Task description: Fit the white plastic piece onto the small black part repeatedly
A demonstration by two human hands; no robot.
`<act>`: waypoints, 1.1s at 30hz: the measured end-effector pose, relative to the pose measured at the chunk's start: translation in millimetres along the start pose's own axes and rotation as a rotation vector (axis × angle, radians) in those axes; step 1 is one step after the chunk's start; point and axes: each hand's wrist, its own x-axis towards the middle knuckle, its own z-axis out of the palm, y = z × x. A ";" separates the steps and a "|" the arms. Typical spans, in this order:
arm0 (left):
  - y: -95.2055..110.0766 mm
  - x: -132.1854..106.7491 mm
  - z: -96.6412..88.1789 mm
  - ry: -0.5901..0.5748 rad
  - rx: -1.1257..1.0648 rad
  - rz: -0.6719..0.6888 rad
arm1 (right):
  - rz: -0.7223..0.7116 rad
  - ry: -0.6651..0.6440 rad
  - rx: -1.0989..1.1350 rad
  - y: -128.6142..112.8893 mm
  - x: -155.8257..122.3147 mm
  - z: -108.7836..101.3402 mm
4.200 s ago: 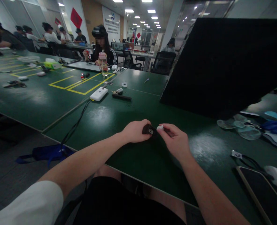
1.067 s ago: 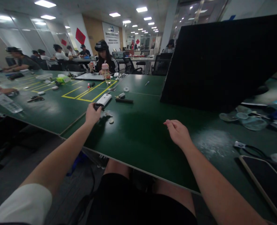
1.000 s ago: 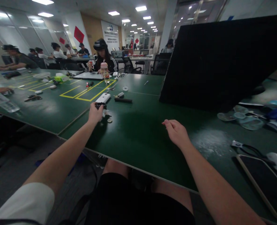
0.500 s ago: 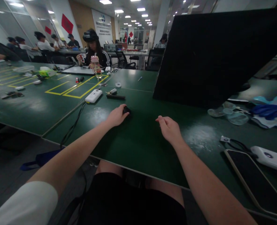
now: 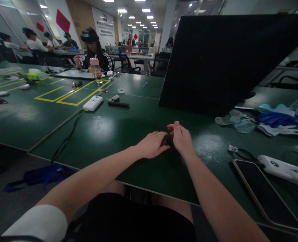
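Observation:
My left hand (image 5: 152,144) is closed around a small black rounded object (image 5: 166,141), which it holds low over the green table (image 5: 139,117). Most of that object is hidden by my fingers, so its kind does not show. Just to its right, my right hand (image 5: 181,139) has its fingers curled, with thumb and forefinger close together. Anything between them is too small or hidden to make out. Beyond my hands lie a dark narrow bar (image 5: 118,104) and a small metallic cylinder (image 5: 115,98).
A large black panel (image 5: 214,64) stands tilted at the back right. Nearby are a clear-bladed fan piece (image 5: 243,126), blue gloves (image 5: 275,118), a phone (image 5: 266,193) and a white device (image 5: 282,168). Leftward are a white power bank (image 5: 92,103) and a bottle (image 5: 96,71). A person sits opposite.
My left hand has moved right and nearer to me with the black object, and now sits close beside my right hand. The whole view has shifted slightly.

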 end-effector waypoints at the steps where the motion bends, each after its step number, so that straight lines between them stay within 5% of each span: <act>1: -1.0 -2.7 -3.6 0.027 -0.045 0.000 | 0.006 -0.030 0.008 -0.5 -0.5 0.6; 4: -13.4 -16.0 -19.4 0.219 -0.154 -0.036 | -0.022 -0.150 -0.001 -4.2 -3.9 1.6; 8: -51.0 -35.3 -44.5 0.576 -0.148 -0.178 | -0.264 -0.424 -0.172 -13.6 -12.8 5.0; 12: -82.6 -37.7 -58.5 0.724 -0.106 -0.357 | -0.399 -0.616 -0.343 -20.7 -18.2 15.0; 15: -83.1 -32.4 -59.8 0.702 -0.059 -0.355 | -0.406 -0.608 -0.371 -19.9 -17.4 21.4; 22: -57.7 -35.1 -56.4 0.447 0.045 -0.317 | -0.339 -0.583 -0.374 -15.7 -16.7 18.9; 33: -54.0 -40.6 -57.0 0.273 0.074 -0.252 | -0.203 -0.426 -0.388 -19.9 -14.9 9.2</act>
